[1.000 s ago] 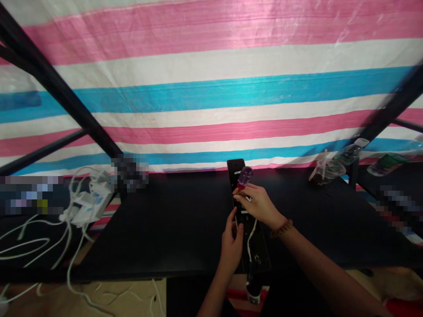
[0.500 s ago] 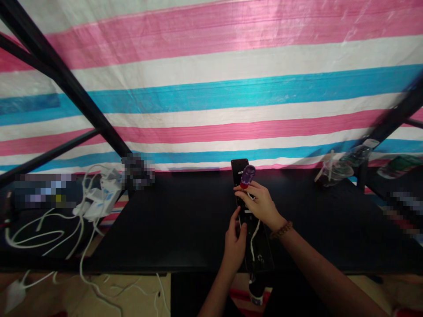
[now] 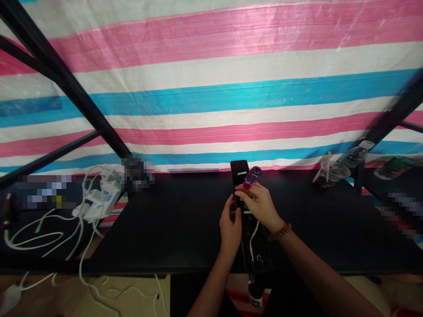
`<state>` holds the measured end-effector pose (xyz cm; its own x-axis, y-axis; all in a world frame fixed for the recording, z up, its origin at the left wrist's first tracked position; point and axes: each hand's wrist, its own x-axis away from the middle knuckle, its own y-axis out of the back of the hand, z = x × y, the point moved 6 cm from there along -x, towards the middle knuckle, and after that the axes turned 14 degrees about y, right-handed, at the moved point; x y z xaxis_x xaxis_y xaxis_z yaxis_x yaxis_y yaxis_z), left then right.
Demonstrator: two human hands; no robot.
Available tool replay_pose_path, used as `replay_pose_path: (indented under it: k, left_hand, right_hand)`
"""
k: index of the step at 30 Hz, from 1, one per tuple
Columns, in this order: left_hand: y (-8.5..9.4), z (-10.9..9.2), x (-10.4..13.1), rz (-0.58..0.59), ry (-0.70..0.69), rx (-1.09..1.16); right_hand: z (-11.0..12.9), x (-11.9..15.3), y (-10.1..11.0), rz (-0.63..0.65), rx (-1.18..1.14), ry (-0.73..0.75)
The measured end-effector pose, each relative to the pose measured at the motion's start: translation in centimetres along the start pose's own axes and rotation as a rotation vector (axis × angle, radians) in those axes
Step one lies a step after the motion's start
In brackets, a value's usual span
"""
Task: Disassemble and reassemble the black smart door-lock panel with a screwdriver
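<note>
My right hand (image 3: 259, 202) is closed round a screwdriver with a clear purple and red handle (image 3: 253, 176). The handle tilts up and to the right; its tip is hidden behind my fingers. Under it, a long, narrow black strip-shaped device (image 3: 246, 233) lies lengthwise on the black table (image 3: 172, 220). White labels show on its surface, and a white cable (image 3: 253, 242) runs along its near part. My left hand (image 3: 230, 222) grips the device's left edge with curled fingers, just below the screwdriver.
White power strips (image 3: 102, 196) with tangled cables lie at the left. Clear plastic cups (image 3: 333, 171) and a plastic bottle (image 3: 358, 153) are at the right. Black metal posts (image 3: 82, 99) slant on both sides, with a striped sheet (image 3: 231, 97) behind.
The screwdriver handle has tilted further to the right. My left hand has slid a little away from me and to the left along the device's edge.
</note>
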<state>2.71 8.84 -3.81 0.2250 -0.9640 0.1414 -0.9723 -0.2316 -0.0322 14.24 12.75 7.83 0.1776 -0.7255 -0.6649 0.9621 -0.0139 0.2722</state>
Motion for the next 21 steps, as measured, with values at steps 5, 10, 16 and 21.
replay_pose_path:
  k: [5,10,16,21]
  left_hand:
    - [-0.1,-0.8,-2.0,0.004,-0.077,-0.099]
    - [-0.1,-0.9,-2.3,-0.027,-0.095,-0.081]
    - [0.1,-2.5,-2.8,-0.027,-0.102,-0.072]
    - [0.5,-3.0,-2.8,-0.008,-0.088,-0.07]
  right_hand:
    - [-0.6,0.1,0.1,-0.005,-0.078,-0.095]
    - [0.6,-0.1,0.1,0.115,-0.084,-0.034]
    - [0.3,0.1,-0.1,-0.04,-0.055,-0.021]
    - [0.5,0.0,-0.1,-0.034,-0.069,-0.052]
